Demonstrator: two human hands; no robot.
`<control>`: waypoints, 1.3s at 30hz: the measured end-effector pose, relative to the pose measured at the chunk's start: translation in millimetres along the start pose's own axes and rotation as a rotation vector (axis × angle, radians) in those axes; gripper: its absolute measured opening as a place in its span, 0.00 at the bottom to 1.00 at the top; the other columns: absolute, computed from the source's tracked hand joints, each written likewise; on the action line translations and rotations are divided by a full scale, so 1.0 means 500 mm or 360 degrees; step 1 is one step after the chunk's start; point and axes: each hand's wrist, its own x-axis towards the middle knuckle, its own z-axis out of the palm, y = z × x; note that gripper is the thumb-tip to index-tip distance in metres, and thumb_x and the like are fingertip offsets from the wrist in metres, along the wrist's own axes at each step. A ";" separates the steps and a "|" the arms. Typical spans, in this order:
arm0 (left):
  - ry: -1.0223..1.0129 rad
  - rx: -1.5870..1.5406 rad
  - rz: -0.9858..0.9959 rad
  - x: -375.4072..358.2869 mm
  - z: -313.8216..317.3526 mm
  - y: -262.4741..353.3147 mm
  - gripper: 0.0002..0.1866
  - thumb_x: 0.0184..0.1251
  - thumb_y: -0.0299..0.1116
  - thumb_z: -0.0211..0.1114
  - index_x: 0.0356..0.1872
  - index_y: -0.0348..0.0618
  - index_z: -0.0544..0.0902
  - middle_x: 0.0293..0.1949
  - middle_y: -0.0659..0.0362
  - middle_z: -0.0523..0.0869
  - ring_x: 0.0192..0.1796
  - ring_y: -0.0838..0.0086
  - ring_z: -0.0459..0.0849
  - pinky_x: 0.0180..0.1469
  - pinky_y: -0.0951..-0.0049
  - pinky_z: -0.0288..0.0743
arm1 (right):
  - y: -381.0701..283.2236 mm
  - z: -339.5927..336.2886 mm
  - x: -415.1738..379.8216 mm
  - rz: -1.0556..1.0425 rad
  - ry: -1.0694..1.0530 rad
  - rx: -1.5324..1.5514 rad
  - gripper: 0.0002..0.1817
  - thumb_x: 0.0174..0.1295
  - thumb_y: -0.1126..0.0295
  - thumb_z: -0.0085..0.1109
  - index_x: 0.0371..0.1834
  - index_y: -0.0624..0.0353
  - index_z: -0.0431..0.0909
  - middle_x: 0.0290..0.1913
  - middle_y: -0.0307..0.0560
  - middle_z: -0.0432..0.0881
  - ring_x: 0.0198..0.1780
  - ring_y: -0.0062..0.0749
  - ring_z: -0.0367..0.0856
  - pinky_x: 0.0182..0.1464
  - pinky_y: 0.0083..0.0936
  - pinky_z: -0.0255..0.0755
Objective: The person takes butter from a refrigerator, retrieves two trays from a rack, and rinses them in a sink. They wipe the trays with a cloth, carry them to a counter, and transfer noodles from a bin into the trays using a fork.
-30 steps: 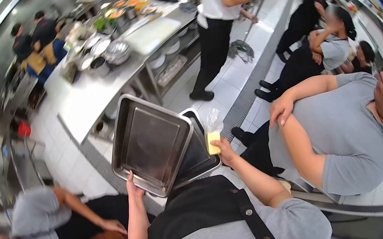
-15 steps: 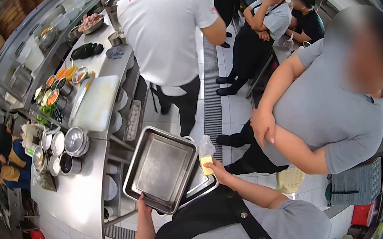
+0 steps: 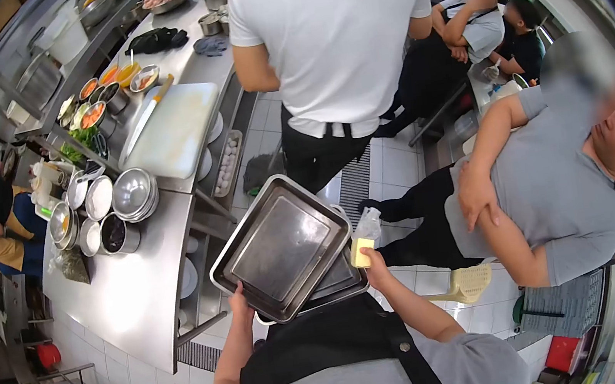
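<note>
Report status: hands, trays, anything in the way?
Left fingers gripping upper metal tray. Right fingers holding yellow block with clear plastic. Second tray beneath, partly covered. Person in white shirt beyond, possibly blocking.

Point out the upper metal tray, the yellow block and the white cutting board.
Upper metal tray (image 3: pixel 281 247), head view: bare inside bottom.
Yellow block (image 3: pixel 360 254), head view: its exposed broad face.
White cutting board (image 3: pixel 177 134), head view: middle of its top surface.

Remotely, I'm seeing pale yellow on the block (image 3: pixel 362 255) at the right fingers (image 3: pixel 372 256), brownish grey on the silver-rimmed pan (image 3: pixel 283 245) by the left fingers (image 3: pixel 239 291), white on the shirt (image 3: pixel 335 48) beyond.
</note>
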 end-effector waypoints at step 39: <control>-0.0858 0.1861 0.1786 -0.425 0.482 0.198 0.14 0.57 0.17 0.66 0.45 0.34 0.76 0.46 0.47 0.71 0.50 0.52 0.73 0.56 0.60 0.68 | 0.088 -0.137 0.080 0.0119 -0.0377 0.1627 0.39 0.53 0.39 0.51 0.61 0.59 0.75 0.58 0.65 0.75 0.62 0.69 0.70 0.74 0.75 0.41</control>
